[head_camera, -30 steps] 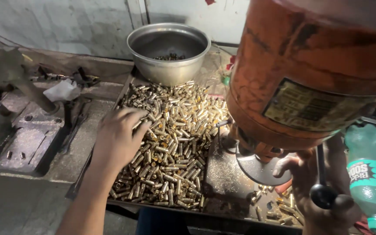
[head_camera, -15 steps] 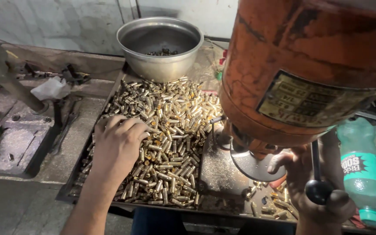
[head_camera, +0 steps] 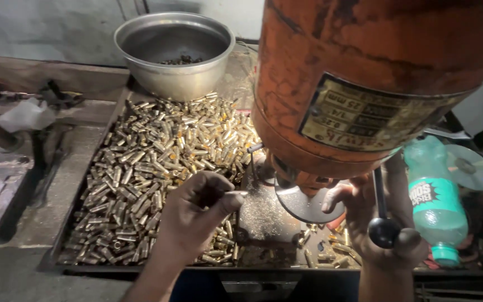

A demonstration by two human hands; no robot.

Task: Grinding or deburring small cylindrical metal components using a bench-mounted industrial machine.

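Note:
A heap of several small brass tubes (head_camera: 152, 162) fills a shallow metal tray (head_camera: 57, 246). My left hand (head_camera: 194, 215) hovers over the tray's right part, fingers pinched on one small metal piece (head_camera: 236, 193) that points toward the round drill table (head_camera: 306, 204). My right hand (head_camera: 381, 223) is below the big orange machine head (head_camera: 364, 84), curled round the black-knobbed feed lever (head_camera: 384, 229). The spindle tip is hidden behind the orange housing.
A steel bowl (head_camera: 174, 56) with dark bits stands at the back of the tray. A green plastic bottle (head_camera: 434, 204) stands at the right beside a shiny disc (head_camera: 470, 165). Dark metal tools and a white rag (head_camera: 26, 114) lie on the left bench.
My left hand has lifted off the heap, closed on one piece and moved right toward the drill table. My right hand stays on the lever. The view has shifted left.

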